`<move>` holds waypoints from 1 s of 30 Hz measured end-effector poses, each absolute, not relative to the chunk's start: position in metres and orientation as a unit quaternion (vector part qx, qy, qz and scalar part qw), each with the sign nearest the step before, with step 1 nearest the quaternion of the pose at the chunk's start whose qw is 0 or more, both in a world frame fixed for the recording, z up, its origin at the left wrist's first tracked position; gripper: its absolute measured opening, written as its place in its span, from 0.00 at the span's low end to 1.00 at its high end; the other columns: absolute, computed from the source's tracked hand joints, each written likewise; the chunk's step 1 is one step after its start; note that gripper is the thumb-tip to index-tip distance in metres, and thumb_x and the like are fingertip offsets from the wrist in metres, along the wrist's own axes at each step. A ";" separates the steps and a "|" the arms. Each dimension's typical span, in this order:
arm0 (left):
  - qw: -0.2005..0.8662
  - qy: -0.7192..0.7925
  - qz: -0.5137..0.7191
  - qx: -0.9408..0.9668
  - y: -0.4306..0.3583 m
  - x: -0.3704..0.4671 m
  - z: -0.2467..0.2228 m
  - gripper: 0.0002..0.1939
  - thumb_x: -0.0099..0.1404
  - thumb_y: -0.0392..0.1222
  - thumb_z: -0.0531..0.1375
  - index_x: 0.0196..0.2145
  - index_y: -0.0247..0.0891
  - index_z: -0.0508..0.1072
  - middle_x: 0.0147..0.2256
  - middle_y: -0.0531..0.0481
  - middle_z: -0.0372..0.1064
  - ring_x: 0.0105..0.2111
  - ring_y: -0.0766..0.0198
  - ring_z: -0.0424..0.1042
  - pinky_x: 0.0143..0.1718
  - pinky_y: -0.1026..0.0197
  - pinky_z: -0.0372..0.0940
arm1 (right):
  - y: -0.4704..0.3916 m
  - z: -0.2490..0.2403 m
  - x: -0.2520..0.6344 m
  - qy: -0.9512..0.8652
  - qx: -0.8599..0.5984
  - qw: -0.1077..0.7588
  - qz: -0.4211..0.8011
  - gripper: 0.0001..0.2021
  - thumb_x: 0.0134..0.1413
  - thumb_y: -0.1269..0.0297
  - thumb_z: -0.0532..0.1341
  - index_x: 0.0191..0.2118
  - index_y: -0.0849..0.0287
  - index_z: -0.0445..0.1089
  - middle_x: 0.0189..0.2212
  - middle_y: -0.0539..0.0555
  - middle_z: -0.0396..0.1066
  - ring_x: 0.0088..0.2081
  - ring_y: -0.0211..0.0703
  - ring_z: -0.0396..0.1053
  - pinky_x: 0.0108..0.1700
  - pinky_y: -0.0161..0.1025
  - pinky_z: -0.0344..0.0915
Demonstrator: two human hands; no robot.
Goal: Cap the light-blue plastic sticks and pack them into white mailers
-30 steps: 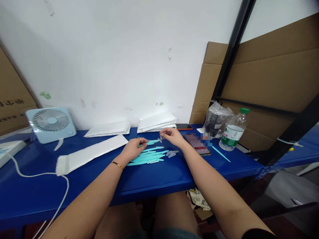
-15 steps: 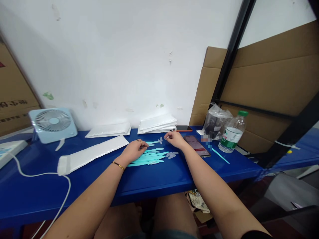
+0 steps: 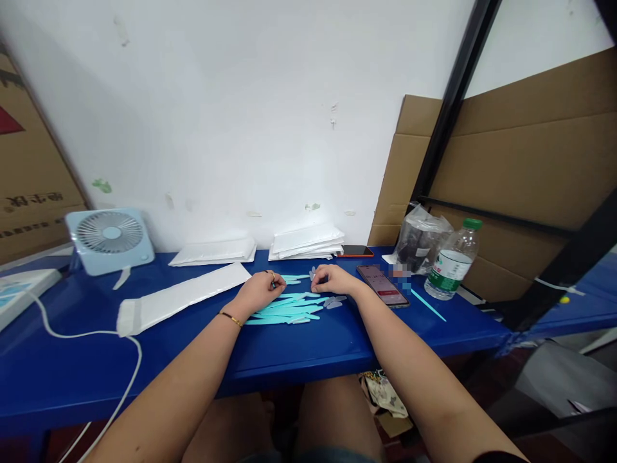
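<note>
Left of the phone (image 3: 383, 286) lie turquoise sticks (image 3: 284, 310), seemingly light and stiff, best pinched mid-length. I cannot tell whether the curled left hand (image 3: 260, 293) or right hand (image 3: 333, 281) is clamped on anything.

A scuffed white wall (image 3: 241, 116) is rising behind a blue table (image 3: 332, 341). Brown cardboard (image 3: 520, 154) is standing at the right, beside a black post (image 3: 445, 122).
</note>
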State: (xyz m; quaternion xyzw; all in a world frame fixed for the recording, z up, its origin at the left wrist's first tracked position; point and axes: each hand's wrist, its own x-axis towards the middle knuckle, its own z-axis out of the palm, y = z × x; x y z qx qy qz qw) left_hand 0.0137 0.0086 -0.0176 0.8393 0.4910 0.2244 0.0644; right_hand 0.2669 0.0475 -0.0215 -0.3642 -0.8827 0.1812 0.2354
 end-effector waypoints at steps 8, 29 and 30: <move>0.012 0.512 0.201 0.835 0.016 0.006 -0.026 0.16 0.60 0.44 0.50 0.43 0.43 0.72 0.43 0.48 0.68 0.42 0.58 0.67 0.41 0.60 0.62 | 0.061 -0.031 0.273 -0.859 -0.464 0.213 0.031 0.19 0.51 0.73 0.55 0.49 0.52 0.68 0.51 0.55 0.63 0.50 0.47 0.59 0.51 0.42 0.55; 0.079 0.461 0.210 0.859 0.020 0.008 -0.031 0.26 0.63 0.54 0.45 0.53 0.38 0.64 0.55 0.44 0.60 0.56 0.55 0.56 0.55 0.54 0.54 | 0.072 -0.036 0.283 -0.816 -0.512 0.265 0.041 0.20 0.48 0.79 0.52 0.46 0.59 0.70 0.47 0.56 0.69 0.49 0.45 0.64 0.51 0.39 0.58; 0.089 0.458 0.199 0.862 0.019 0.008 -0.031 0.26 0.64 0.54 0.45 0.52 0.38 0.66 0.54 0.44 0.61 0.55 0.56 0.58 0.55 0.55 0.54 | 0.072 -0.036 0.283 -0.820 -0.510 0.254 0.060 0.21 0.48 0.80 0.52 0.47 0.59 0.70 0.48 0.56 0.68 0.49 0.45 0.64 0.51 0.39 0.58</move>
